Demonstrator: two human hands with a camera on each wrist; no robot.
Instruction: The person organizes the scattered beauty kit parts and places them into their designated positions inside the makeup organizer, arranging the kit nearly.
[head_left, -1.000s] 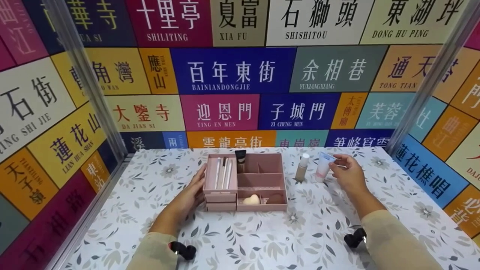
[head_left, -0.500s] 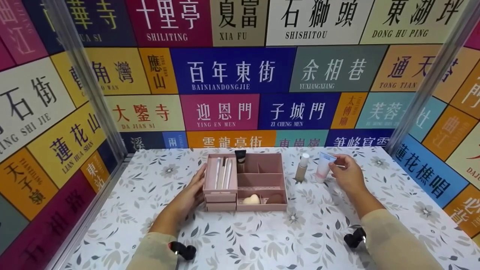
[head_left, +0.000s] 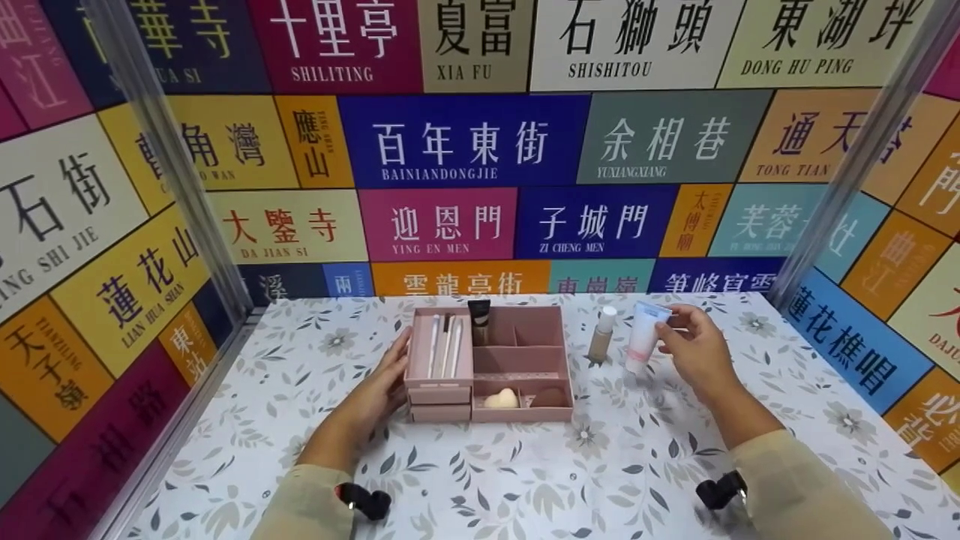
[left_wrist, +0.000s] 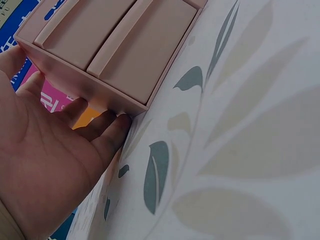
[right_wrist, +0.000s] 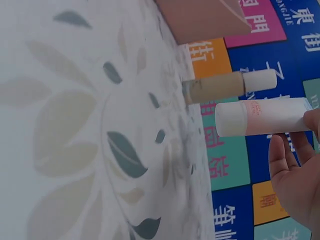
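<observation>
My right hand [head_left: 699, 349] pinches a white, pink and light-blue squeeze tube [head_left: 646, 337] near its flat end, the cap pointing down. In the right wrist view a gap shows between the tube's cap [right_wrist: 231, 120] and the tabletop. Just left of it stands a beige pump-style bottle [head_left: 601, 341] with a white cap. My left hand [head_left: 386, 379] rests against the left side of a pink cosmetics organizer [head_left: 523, 416]. Its fingertips touch the side wall in the left wrist view, beside two drawers [left_wrist: 145, 50].
The organizer holds slim white pencils or brushes [head_left: 446, 345] on top, a black-capped tube [head_left: 480, 315] at the back, and a cream makeup sponge [head_left: 501, 399] and a brown one [head_left: 549, 397] in front. Patterned panels enclose the floral-covered table [head_left: 525, 480] behind and at both sides.
My right hand and the squeeze tube have shifted slightly, the tube's cap now a little nearer to me and the tube tilted more. My left hand has stayed at the organizer.
</observation>
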